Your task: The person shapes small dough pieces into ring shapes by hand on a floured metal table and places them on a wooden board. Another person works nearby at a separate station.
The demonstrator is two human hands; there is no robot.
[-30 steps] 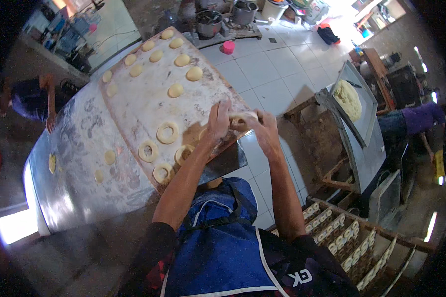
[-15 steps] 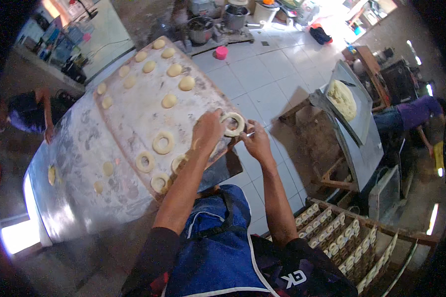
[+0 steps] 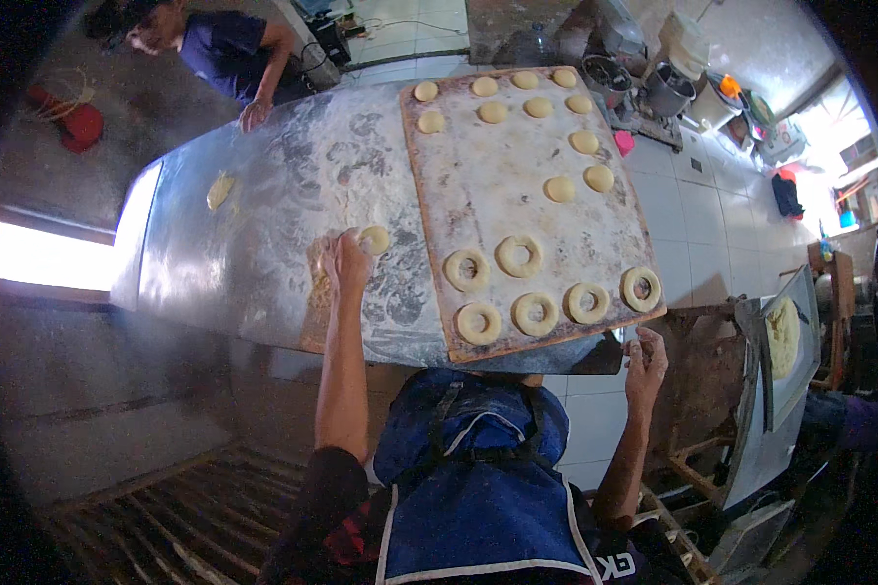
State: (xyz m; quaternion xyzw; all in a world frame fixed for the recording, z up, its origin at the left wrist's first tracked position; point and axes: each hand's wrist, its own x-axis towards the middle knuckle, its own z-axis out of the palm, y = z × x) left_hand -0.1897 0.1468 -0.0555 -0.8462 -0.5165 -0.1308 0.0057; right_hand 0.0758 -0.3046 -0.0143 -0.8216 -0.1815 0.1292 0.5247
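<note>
On the floured metal table, my left hand (image 3: 346,259) is down with its fingers curled together, right beside a pale dough ball (image 3: 374,240). What lies under those fingers is hidden. My right hand (image 3: 645,363) hovers off the table's front right corner with its fingers bent inward; a small white bit shows at the fingertips, too small to name. Several dough rings (image 3: 537,314) lie along the near part of a wooden board (image 3: 517,210). One dough ring (image 3: 641,290) sits at the board's front right corner. Several round dough balls (image 3: 559,189) occupy its far part.
A person (image 3: 229,58) stands across the table at the far left, one hand on its edge. An irregular dough piece (image 3: 220,191) rests on the metal. A side table (image 3: 766,419) with a dough mass (image 3: 781,336) is at the right. Pots (image 3: 668,93) stand at the back.
The dough ring from my hands now lies on the board's front right corner. My left hand has gone left to the metal table; my right has drawn off the board. The view has turned left.
</note>
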